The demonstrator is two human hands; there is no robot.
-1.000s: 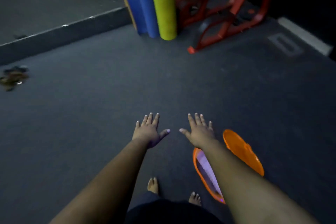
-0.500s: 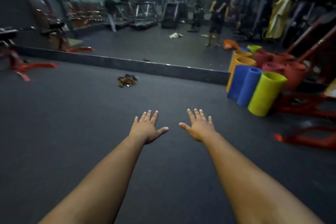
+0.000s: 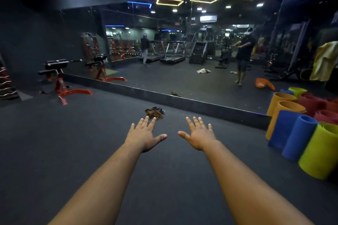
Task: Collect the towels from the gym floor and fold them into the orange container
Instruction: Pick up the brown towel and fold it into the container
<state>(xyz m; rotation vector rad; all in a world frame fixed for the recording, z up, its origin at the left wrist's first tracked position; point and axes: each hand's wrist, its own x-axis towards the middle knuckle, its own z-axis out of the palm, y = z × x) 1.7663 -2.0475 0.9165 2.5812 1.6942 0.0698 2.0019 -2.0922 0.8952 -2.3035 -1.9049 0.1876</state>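
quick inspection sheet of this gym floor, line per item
surface: dark gym floor, a mirror wall along its far edge
job's things: crumpled brown towel on the floor just past the left fingertips; orange container seen only as a reflection
clutter: rolled mats standing at right
grips: left hand and right hand held out flat, fingers spread, holding nothing
cables: nothing seen
surroundings: red-framed bench at left; treadmills and a person reflected in the mirror
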